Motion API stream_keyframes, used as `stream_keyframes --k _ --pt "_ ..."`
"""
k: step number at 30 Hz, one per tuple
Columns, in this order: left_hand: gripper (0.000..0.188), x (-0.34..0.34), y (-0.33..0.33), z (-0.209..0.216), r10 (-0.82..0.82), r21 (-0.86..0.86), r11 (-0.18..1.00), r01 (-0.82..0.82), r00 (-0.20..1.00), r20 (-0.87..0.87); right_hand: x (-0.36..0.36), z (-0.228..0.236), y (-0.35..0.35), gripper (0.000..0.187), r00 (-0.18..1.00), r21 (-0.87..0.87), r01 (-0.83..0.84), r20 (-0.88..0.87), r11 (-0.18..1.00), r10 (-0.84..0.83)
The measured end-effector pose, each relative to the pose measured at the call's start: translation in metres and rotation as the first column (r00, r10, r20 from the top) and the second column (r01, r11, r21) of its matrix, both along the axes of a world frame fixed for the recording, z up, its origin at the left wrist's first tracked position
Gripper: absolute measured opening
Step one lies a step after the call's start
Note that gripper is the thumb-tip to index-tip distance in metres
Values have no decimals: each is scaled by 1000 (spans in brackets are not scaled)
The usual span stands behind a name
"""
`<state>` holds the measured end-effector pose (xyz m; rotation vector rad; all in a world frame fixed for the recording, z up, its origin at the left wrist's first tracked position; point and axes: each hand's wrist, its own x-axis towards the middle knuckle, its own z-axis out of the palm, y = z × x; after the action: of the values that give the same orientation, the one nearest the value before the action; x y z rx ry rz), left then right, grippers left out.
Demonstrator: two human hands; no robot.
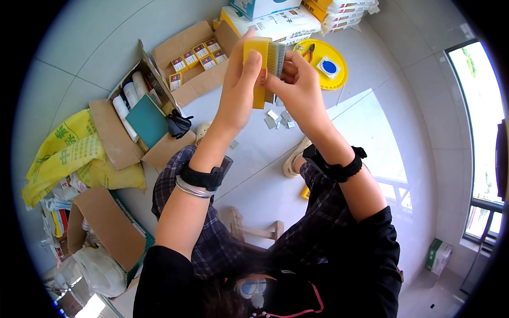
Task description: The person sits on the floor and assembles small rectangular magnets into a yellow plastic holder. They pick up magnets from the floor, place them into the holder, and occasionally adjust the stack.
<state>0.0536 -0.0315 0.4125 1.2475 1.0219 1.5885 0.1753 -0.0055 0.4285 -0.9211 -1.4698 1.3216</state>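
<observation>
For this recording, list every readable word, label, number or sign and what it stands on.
Wording isn't copied out; only where print stands:
Yellow sack: large green characters.
White bag: dark characters.
Stacked bags: print too small to read.
Small yellow boxes: labels too small to read.
Green box, blue box: print too small to read.
Yellow packet in the left hand: any print too small to read.

At left, a yellow sack (79, 151) lies beside a cardboard carton (115, 139) holding a teal panel (147, 121); at right, a green-and-white box (439, 256) stands near a window (480, 116).
</observation>
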Motion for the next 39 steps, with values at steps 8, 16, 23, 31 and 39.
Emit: stream_keyframes --k 8,16,23,31,39 --pt "59 -2 9 -7 -70 -204 969 136 951 302 3 -10 11 39 977 6 178 118 984 -178" --pt "52 -6 2 1 -139 -224 939 260 885 445 8 -5 8 39 983 -13 170 72 985 -168" --pt "56 1 3 9 77 -392 910 132 878 473 10 -3 9 39 975 36 212 63 977 -214" --pt "61 -18 10 0 -133 -62 895 441 397 908 29 7 21 28 879 -463 145 -345 874 -329" --pt "59 -21 17 -7 -255 416 697 584 -340 905 29 14 21 28 856 -590 218 -267 777 -442"
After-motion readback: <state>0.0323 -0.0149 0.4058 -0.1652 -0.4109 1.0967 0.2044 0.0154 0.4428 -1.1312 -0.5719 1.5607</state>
